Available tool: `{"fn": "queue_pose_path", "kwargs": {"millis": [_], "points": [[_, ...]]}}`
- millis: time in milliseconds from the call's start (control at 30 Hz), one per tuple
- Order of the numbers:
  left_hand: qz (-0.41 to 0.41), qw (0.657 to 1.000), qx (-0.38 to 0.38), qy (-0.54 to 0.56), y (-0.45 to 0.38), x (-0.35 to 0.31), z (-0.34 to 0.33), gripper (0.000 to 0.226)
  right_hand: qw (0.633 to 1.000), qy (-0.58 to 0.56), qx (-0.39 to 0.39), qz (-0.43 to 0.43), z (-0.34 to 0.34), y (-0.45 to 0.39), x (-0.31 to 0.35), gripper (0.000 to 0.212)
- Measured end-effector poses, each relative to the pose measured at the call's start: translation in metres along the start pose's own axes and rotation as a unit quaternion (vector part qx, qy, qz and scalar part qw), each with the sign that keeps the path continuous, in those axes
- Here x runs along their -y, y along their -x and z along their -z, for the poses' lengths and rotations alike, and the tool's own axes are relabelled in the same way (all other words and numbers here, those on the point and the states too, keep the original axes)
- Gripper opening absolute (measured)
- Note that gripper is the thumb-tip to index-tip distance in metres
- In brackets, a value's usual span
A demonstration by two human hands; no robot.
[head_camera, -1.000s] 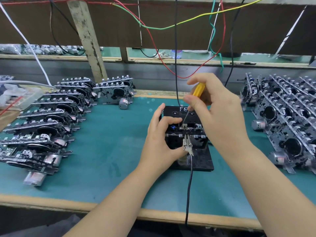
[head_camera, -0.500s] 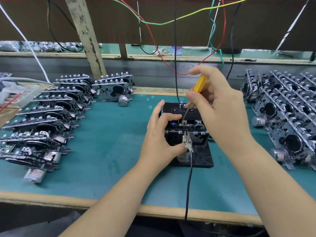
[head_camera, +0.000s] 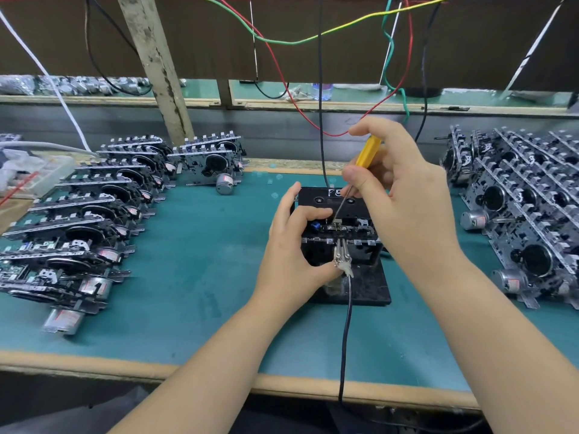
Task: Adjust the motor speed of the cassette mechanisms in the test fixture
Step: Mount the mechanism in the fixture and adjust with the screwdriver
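A black test fixture (head_camera: pixel 368 286) sits mid-table with a cassette mechanism (head_camera: pixel 351 230) and a black cassette (head_camera: pixel 319 198) seated in it. My left hand (head_camera: pixel 291 255) grips the mechanism's left side, fingers curled over its top. My right hand (head_camera: pixel 404 198) pinches a small yellow-handled screwdriver (head_camera: pixel 368 151); its thin shaft slants down to the mechanism's top edge. A metal clip (head_camera: pixel 342 256) on a black cable (head_camera: pixel 344 339) is attached at the mechanism's front.
Rows of cassette mechanisms lie on the green mat at the left (head_camera: pixel 81 220) and stand stacked at the right (head_camera: pixel 526 208). Coloured wires (head_camera: pixel 282 42) hang above. A wooden post (head_camera: pixel 156 67) rises behind. The table's wooden front edge (head_camera: pixel 188 371) runs near me.
The view has shifted slightly. My right hand with the screwdriver has risen a little and turned; the left hand keeps its hold on the mechanism.
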State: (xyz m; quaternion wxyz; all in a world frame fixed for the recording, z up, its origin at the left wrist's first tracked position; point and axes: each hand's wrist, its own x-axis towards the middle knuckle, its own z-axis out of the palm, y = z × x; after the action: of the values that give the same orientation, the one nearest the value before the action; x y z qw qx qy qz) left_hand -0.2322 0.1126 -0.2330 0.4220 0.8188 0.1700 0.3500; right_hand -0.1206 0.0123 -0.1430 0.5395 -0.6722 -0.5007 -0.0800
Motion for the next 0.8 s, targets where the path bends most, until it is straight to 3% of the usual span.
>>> {"fn": "queue_pose_path", "kwargs": {"millis": [467, 633, 800], "points": [[0.003, 1.000, -0.002, -0.003, 0.001, 0.001, 0.000, 0.065, 1.000, 0.006, -0.007, -0.004, -0.001, 0.000, 0.001, 0.033], [0.001, 1.000, 0.000, -0.008, 0.000, 0.002, -0.001, 0.067, 0.999, 0.028, -0.003, 0.015, -0.004, -0.001, 0.005, 0.043], [-0.003, 1.000, -0.003, -0.006, -0.001, 0.003, -0.002, 0.069, 0.998, 0.063, -0.006, 0.017, -0.010, -0.004, 0.008, 0.036]]}}
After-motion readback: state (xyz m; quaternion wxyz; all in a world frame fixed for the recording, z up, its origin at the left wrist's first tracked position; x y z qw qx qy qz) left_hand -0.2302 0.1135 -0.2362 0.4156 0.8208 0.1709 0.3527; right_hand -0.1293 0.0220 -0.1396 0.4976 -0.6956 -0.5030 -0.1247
